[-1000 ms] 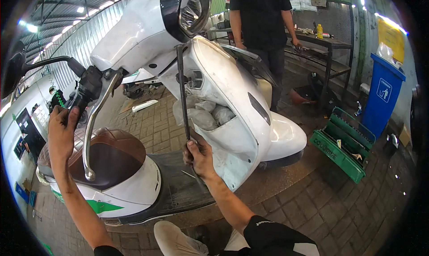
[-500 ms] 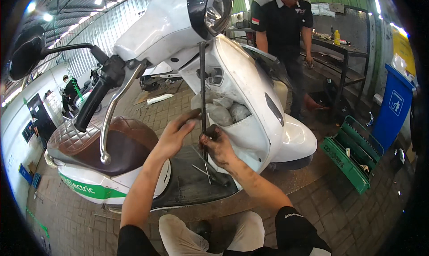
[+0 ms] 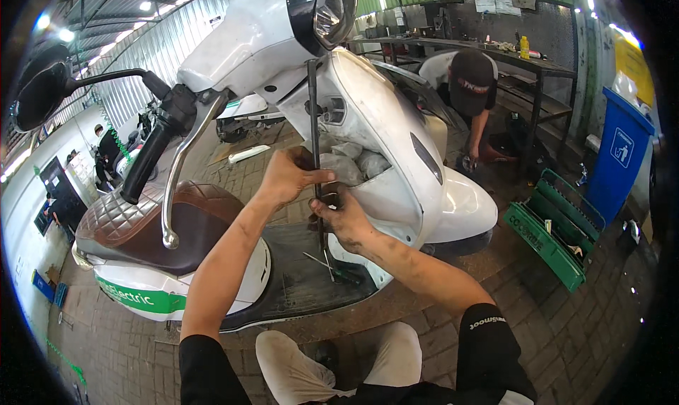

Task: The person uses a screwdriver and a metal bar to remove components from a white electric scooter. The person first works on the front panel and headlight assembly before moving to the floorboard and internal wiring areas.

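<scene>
A long thin black strip (image 3: 313, 115) stands upright in front of the white scooter's (image 3: 368, 108) open front panel. My left hand (image 3: 291, 176) pinches it partway down, the thumb lying across it. Just below, my right hand (image 3: 341, 214) has its fingers curled round the same strip; its fingertips are partly hidden. Both hands are darkly smudged. Inside the panel opening lie several lumpy bundles in cloudy plastic (image 3: 346, 166). Under my hands, thin metal tools (image 3: 318, 261), one seemingly a screwdriver with a dark handle, rest on the black footboard (image 3: 283, 278).
The brown seat (image 3: 163, 228) and the handlebar with its brake lever (image 3: 185, 164) are on the left. A green metal toolbox (image 3: 548, 239) lies open on the brick floor at right, near a blue bin (image 3: 622, 157). Beyond the scooter, a co-worker (image 3: 470, 87) bends down beside a workbench (image 3: 544, 65).
My left hand has shifted up slightly and its thumb now crosses the strip. My right hand has risen a little along with the strip. The co-worker has gone from standing to bending low.
</scene>
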{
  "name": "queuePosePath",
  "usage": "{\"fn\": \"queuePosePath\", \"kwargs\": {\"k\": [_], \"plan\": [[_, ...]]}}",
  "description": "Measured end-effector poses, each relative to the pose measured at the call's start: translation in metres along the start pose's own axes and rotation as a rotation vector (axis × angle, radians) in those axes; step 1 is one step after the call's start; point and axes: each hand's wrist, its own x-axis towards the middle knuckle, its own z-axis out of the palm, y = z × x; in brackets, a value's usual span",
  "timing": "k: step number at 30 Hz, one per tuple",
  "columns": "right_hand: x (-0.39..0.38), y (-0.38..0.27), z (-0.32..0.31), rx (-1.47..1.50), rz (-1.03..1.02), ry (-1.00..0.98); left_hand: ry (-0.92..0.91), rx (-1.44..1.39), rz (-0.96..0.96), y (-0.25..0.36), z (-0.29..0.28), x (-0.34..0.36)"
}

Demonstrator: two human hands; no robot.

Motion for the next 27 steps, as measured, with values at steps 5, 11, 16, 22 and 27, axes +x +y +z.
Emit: {"fn": "queuePosePath", "kwargs": {"k": [5,11,16,22,27], "plan": [[0.025,0.024,-0.015,0.154,0.063,-0.089,-0.157,-0.454,0.132,-0.007,0.005,0.005],[0.012,0.003,0.004,0.404,0.18,-0.068,-0.156,-0.384,0.13,-0.015,-0.008,0.002],[0.019,0.017,0.003,0.124,-0.006,-0.013,-0.048,-0.157,0.054,-0.001,0.0,0.003],[0.015,0.005,0.004,0.304,0.214,-0.071,-0.195,-0.583,0.125,-0.022,-0.006,0.01],[0.02,0.018,0.008,0.123,-0.039,0.077,-0.042,-0.025,-0.061,0.011,-0.008,0.005]]}}
